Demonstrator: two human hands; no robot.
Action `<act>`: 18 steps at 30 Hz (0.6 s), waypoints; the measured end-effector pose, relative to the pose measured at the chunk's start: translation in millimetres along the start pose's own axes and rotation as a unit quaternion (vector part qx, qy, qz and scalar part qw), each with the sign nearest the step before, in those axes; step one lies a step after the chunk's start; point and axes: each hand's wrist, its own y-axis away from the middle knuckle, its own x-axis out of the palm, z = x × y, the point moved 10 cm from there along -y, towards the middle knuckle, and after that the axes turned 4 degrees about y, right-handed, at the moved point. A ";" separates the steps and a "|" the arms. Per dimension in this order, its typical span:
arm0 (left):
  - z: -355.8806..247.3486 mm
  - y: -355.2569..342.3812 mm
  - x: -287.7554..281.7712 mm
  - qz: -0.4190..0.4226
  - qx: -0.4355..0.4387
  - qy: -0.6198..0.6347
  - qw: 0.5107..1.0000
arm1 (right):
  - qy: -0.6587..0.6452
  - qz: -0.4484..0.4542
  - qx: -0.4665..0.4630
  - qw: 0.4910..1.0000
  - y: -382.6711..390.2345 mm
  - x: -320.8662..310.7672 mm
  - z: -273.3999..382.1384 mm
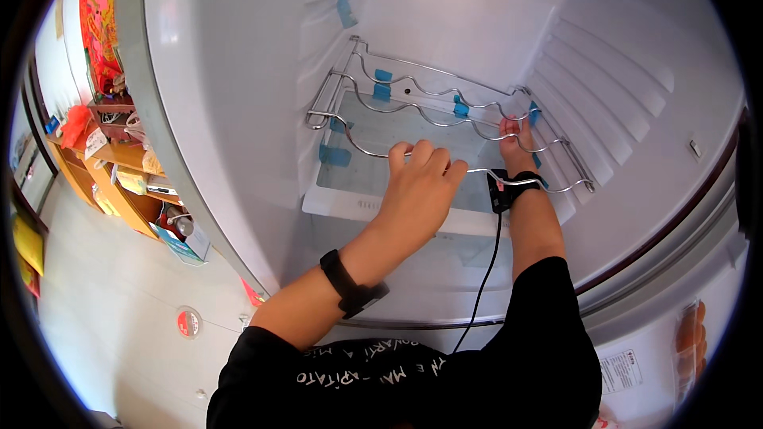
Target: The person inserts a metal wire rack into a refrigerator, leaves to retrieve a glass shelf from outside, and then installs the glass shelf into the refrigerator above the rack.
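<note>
Inside an empty white fridge (238,71), a person grips a wavy chrome wire rack (429,107) with both hands. The left hand (419,183) curls its fingers over the rack's near front wire, closed around it; the right hand (515,137) pinches a wire farther back on the right. Held at two spread points, the rack stays level above a clear glass shelf (373,163). Blue tape strips (382,84) pin rack and shelf in place. A cluttered wooden shelf unit (119,183) stands far left.

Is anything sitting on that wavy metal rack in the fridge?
Empty: wire rack shows only bare rods, with both hands gripping it.
</note>
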 end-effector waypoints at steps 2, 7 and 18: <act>0.1 -0.1 -0.3 -0.003 0.001 -0.004 1.000 | 0.026 -0.008 -0.022 0.999 6.2 5.3 1.4; -3.3 -1.2 -0.7 0.001 -0.002 -0.011 1.000 | 0.125 -0.037 -0.033 0.991 4.3 -1.9 11.8; -1.5 -0.8 -0.2 -0.007 -0.006 -0.023 1.000 | 0.390 -0.064 -0.051 0.917 50.3 17.9 29.5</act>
